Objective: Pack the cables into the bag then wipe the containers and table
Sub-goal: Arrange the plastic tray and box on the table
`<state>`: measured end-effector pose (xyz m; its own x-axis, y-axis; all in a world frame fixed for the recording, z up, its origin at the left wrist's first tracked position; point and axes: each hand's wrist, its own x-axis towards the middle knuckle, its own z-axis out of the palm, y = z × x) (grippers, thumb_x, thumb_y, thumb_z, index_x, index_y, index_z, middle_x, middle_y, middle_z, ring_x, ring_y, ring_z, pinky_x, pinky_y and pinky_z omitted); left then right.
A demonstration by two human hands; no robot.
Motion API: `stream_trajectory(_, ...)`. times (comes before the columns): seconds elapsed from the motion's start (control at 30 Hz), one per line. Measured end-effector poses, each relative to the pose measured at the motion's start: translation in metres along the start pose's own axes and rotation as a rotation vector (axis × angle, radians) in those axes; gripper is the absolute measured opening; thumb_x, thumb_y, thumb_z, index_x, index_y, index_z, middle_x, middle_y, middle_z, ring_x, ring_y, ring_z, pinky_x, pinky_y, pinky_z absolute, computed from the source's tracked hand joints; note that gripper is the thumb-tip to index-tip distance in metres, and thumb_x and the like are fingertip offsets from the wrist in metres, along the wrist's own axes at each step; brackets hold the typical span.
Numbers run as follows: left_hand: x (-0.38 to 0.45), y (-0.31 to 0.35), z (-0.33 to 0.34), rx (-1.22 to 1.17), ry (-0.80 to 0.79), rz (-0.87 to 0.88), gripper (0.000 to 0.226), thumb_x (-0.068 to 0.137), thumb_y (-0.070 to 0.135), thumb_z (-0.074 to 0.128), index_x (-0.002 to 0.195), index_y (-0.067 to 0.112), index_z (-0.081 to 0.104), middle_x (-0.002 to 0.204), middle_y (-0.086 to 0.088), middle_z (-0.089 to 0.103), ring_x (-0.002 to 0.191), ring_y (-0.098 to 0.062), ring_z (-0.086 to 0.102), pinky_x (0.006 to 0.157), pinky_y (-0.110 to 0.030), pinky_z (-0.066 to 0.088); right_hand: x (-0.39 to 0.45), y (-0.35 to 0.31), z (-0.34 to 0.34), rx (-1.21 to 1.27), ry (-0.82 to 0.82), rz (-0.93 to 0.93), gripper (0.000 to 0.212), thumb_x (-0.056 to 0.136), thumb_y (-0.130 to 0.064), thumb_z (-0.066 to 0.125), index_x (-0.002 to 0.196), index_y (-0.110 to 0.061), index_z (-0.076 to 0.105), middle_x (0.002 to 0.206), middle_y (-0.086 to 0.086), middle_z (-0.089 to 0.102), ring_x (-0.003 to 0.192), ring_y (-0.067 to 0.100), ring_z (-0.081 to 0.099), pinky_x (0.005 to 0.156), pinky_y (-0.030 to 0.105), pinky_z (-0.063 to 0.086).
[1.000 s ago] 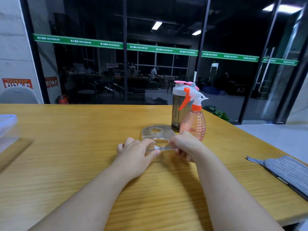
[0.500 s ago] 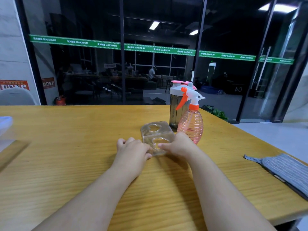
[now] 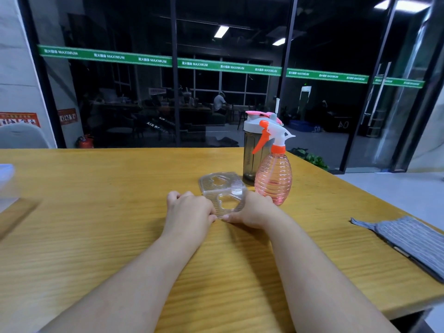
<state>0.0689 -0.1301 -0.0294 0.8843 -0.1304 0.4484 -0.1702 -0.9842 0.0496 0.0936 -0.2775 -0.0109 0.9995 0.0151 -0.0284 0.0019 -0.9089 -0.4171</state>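
Observation:
A clear ribbed plastic container with heart-shaped cutouts lies on the wooden table, its two halves folded at an angle. My left hand grips its near left edge with curled fingers. My right hand holds its near right corner, thumb under the front edge. A pink spray bottle with an orange trigger stands just right of the container, and a dark shaker bottle with a pink lid stands behind it.
A grey striped cloth bag lies at the table's right edge. A clear box sits blurred at the far left edge. Glass walls rise behind the table's far edge.
The container's near half has tipped up while both hands kept hold of its front edge. The camera view has shifted slightly.

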Motion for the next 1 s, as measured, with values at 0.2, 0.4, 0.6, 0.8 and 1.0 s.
stream_trajectory(0.2, 0.000, 0.002, 0.002, 0.016, 0.021, 0.005, 0.021, 0.092, 0.032, 0.048, 0.098, 0.032, 0.069, 0.090, 0.007, 0.067, 0.103, -0.016, 0.046, 0.088, -0.035, 0.014, 0.012, -0.005, 0.011, -0.048, 0.116, 0.066, 0.076, 0.070, -0.059, 0.073, 0.126, -0.013, 0.049, 0.128, 0.008, 0.052, 0.122, 0.029, 0.040, 0.094, 0.036, 0.040)
stream_trajectory(0.4, 0.001, 0.001, 0.004, 0.009, 0.044, 0.019, 0.022, 0.093, 0.028, 0.047, 0.099, 0.031, 0.068, 0.093, 0.007, 0.067, 0.103, -0.016, 0.046, 0.092, -0.035, 0.015, 0.012, -0.007, 0.011, -0.130, 0.087, 0.071, 0.075, 0.076, -0.061, 0.065, 0.130, -0.012, 0.049, 0.132, 0.009, 0.050, 0.124, 0.031, 0.037, 0.096, 0.036, 0.039)
stream_trajectory(0.6, 0.001, 0.002, 0.004, -0.004, 0.055, 0.009, 0.020, 0.092, 0.027, 0.049, 0.096, 0.032, 0.068, 0.091, 0.007, 0.066, 0.103, -0.015, 0.045, 0.087, -0.034, 0.013, 0.015, -0.004, 0.014, -0.097, 0.112, 0.058, 0.066, 0.077, -0.057, 0.066, 0.124, -0.013, 0.053, 0.127, 0.007, 0.054, 0.123, 0.030, 0.039, 0.094, 0.035, 0.039)
stream_trajectory(0.8, -0.002, -0.001, -0.011, -0.061, 0.144, -0.019, 0.020, 0.093, 0.033, 0.049, 0.099, 0.036, 0.067, 0.099, 0.013, 0.067, 0.105, -0.012, 0.045, 0.084, -0.032, 0.011, 0.007, -0.009, 0.004, 0.098, 0.300, -0.032, 0.049, 0.086, -0.043, 0.059, 0.126, -0.015, 0.054, 0.123, 0.005, 0.056, 0.125, 0.025, 0.041, 0.096, 0.036, 0.040)
stream_trajectory(1.0, -0.014, -0.029, -0.045, -0.226, 0.359, -0.133, 0.014, 0.091, 0.033, 0.053, 0.091, 0.035, 0.068, 0.103, 0.017, 0.064, 0.107, -0.007, 0.047, 0.091, -0.031, 0.012, -0.022, -0.047, -0.014, 0.272, 0.587, -0.343, 0.030, 0.094, -0.023, 0.049, 0.122, -0.017, 0.058, 0.125, -0.002, 0.056, 0.121, 0.016, 0.043, 0.100, 0.030, 0.037)
